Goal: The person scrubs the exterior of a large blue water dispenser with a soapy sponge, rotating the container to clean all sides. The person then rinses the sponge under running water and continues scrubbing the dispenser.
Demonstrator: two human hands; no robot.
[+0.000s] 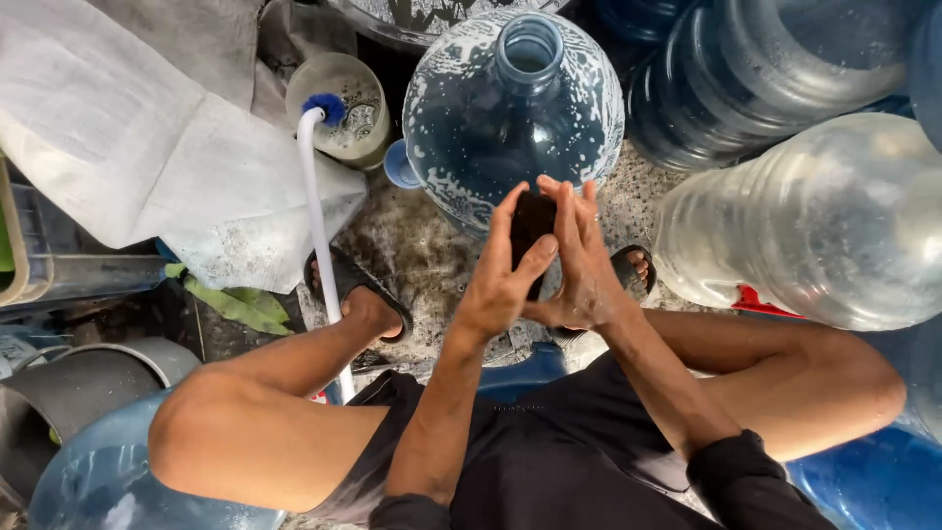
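Note:
My left hand [502, 280] and my right hand [581, 257] are pressed together around a small dark object [531, 229] held between the palms in front of me. Just beyond the hands stands a large blue water jug [510, 108], upright, its neck open, its shoulders covered in soap foam. I am squatting, with both knees spread and sandals on the wet stone ground [412, 250].
A white brush handle with a blue head [316, 186] leans into a small bucket of soapy water [351, 103]. More big jugs lie at the right [814, 221] and top right [746, 69]. A white cloth sack [128, 147] lies left. Another blue jug [93, 486] is bottom left.

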